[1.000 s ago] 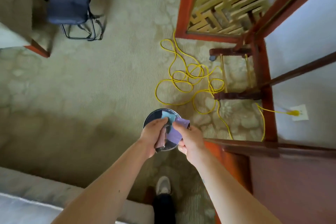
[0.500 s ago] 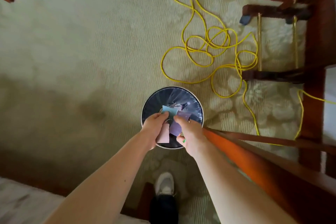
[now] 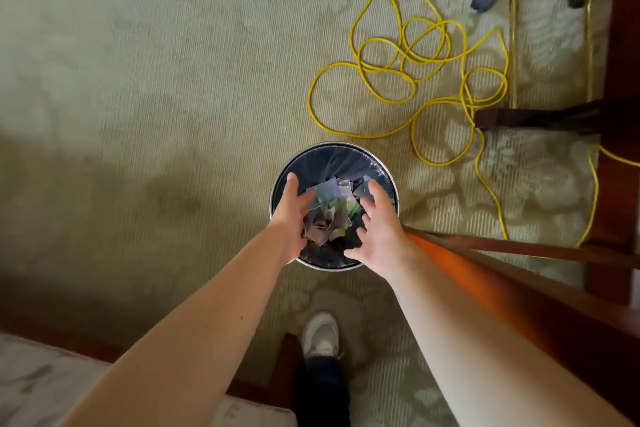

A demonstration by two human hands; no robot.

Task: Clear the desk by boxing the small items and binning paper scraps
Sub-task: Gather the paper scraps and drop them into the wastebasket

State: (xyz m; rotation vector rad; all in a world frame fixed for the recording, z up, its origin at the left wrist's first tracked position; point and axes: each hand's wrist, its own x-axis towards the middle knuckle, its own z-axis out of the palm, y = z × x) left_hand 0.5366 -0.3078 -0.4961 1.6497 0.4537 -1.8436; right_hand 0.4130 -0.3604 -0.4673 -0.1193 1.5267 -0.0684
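Observation:
A round bin [image 3: 346, 155] with a metal rim and a dark liner stands on the carpet below me. Several coloured paper scraps [image 3: 330, 210], purple, teal and green, are blurred between my hands and lie or fall inside the bin. My left hand [image 3: 290, 218] is spread over the bin's left side, fingers straight, holding nothing. Over the right side my right hand [image 3: 377, 229] is also spread, fingers apart and empty.
A yellow cable [image 3: 408, 69] lies in loops on the carpet beyond the bin. Dark wooden furniture legs [image 3: 533, 120] stand at the right, and a reddish wooden edge [image 3: 485, 274] runs beside my right arm. My white shoe [image 3: 320, 334] is just behind the bin.
Both hands have opened and let go of the paper scraps, which dropped into the bin. The view has tilted further down over the bin.

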